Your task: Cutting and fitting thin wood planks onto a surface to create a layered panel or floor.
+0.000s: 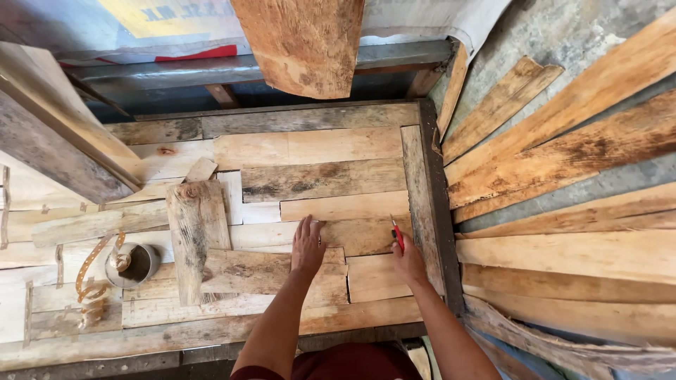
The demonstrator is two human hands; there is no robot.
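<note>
The two bare forearms are seen nearest the camera, reaching up from the bottom edge over the desk, whose top is covered with a patchwork of flat wooden offcuts. The left hand is laid flat on a pale plank, its fingers spread slightly apart and pressed on the wood, closed on nothing. The right hand is closed on a red pencil, whose tip is pointed away from the body and set on the same plank, just right of the left hand's fingers. A dark frame strip is seen just beyond the right hand, running along the desk's edge.

Well to the left of the left hand's fingers, a thick weathered block is laid across the offcuts. Further left still, a small round tin is stood, with a rusty perforated strap curled beside it. To the right of the right hand, past the frame, long rough boards are fanned out over the ground. A wide slab of wood is leaned above the far side.
</note>
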